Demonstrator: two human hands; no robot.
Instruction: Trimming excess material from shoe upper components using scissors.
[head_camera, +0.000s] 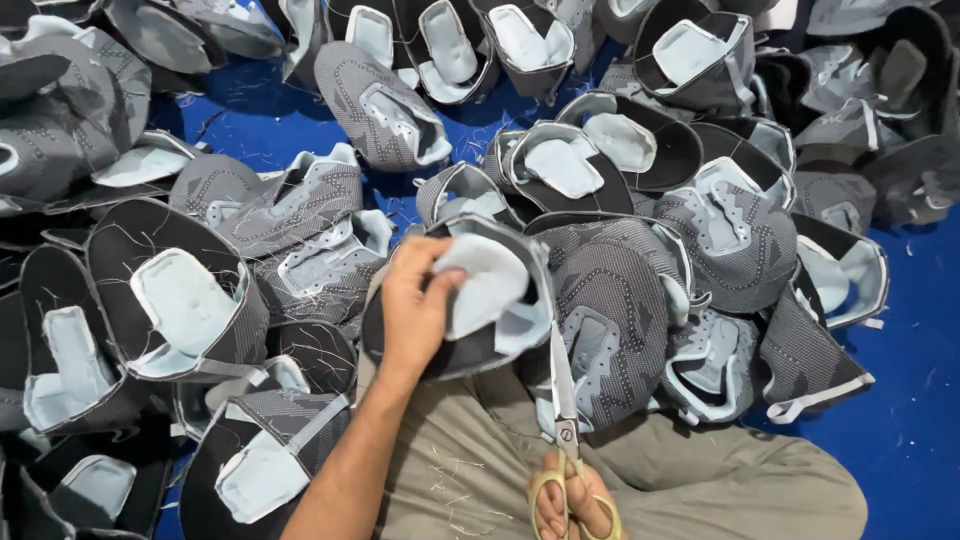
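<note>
My left hand (418, 305) pinches the pale lining of a grey knitted shoe upper (480, 300), thumb on the inside, holding it up over my lap. My right hand (572, 502) has its fingers closed through the yellow handles of the scissors (562, 400), blades touching the upper's lower edge. More shoe uppers (300, 215) lie heaped on the blue floor (910, 400) all around.
</note>
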